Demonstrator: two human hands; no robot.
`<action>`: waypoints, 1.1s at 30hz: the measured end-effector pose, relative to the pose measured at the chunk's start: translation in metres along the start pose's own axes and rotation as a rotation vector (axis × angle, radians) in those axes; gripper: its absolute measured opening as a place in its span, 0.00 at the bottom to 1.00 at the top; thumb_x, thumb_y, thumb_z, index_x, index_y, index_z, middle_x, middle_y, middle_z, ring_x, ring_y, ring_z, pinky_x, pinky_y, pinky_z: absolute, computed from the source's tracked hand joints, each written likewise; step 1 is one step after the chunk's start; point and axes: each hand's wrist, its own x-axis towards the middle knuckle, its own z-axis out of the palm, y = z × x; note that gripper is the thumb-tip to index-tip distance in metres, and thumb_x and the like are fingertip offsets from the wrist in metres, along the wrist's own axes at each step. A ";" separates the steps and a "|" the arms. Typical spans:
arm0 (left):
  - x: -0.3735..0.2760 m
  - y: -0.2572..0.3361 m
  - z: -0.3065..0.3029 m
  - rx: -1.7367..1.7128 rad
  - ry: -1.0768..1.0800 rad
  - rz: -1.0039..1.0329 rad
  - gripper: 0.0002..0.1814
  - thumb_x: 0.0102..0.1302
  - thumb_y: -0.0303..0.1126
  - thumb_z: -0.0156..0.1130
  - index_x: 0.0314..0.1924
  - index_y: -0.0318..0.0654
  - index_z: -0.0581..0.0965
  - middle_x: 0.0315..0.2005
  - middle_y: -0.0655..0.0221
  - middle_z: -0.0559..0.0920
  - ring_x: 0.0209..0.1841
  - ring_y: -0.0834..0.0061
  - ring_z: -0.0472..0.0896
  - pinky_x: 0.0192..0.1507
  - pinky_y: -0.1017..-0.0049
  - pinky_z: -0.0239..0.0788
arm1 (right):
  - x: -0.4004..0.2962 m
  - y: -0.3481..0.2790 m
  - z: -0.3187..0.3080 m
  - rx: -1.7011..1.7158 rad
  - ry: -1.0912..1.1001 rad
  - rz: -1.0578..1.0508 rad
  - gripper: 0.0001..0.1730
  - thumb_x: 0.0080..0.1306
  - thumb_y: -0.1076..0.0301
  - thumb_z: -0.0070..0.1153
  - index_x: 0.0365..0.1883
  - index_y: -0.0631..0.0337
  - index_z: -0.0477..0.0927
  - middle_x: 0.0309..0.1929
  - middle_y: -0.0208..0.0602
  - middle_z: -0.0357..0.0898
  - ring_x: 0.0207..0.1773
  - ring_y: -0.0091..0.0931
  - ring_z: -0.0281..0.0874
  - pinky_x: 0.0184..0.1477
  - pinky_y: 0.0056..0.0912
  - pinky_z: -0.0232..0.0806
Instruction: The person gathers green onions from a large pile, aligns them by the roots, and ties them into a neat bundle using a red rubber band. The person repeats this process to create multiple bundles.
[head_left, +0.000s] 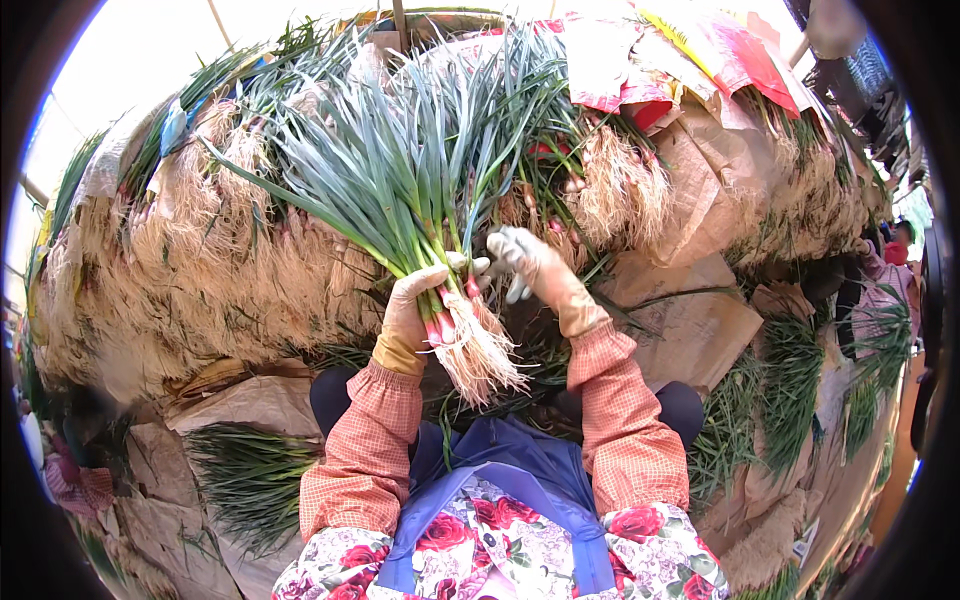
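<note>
My left hand (411, 304), in a pale, soiled glove, grips a bunch of green garlic (431, 225) just above its pinkish-red bases. The long flat leaves fan up and away from me, and the pale stringy roots (480, 360) hang towards my lap. Just right of the bunch is my right hand (529, 266), gloved too and slightly blurred. Its fingers are partly bent and apart, with nothing visible in them. Behind both hands rises a large heap of green garlic (247, 277), its roots facing me.
Brown sheeting (675, 315) lies right of my knees. Cut leaves rest in piles at left (251, 480) and right (791, 390). Red and white sacks (720, 60) cover part of the heap. Other people are at the far right (885, 292) and far left (75, 480).
</note>
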 end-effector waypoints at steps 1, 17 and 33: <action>-0.001 -0.004 0.004 0.027 0.037 0.010 0.21 0.60 0.32 0.60 0.52 0.27 0.77 0.44 0.50 0.83 0.39 0.62 0.84 0.43 0.66 0.80 | 0.010 -0.002 0.006 0.146 0.066 -0.095 0.30 0.70 0.44 0.54 0.59 0.59 0.72 0.37 0.28 0.82 0.25 0.17 0.76 0.23 0.20 0.65; -0.010 -0.012 0.006 -0.022 0.020 0.022 0.19 0.60 0.32 0.60 0.49 0.29 0.77 0.42 0.46 0.83 0.36 0.62 0.82 0.40 0.64 0.79 | 0.042 0.018 0.054 0.736 0.292 -0.066 0.08 0.68 0.75 0.56 0.45 0.62 0.80 0.32 0.35 0.84 0.26 0.20 0.78 0.23 0.22 0.68; -0.018 -0.019 0.010 -0.044 0.198 -0.005 0.13 0.60 0.30 0.62 0.44 0.33 0.77 0.32 0.59 0.83 0.25 0.65 0.80 0.36 0.65 0.78 | 0.024 0.030 0.068 1.319 0.163 -0.365 0.25 0.79 0.57 0.39 0.56 0.73 0.75 0.13 0.17 0.54 0.16 0.14 0.54 0.19 0.21 0.52</action>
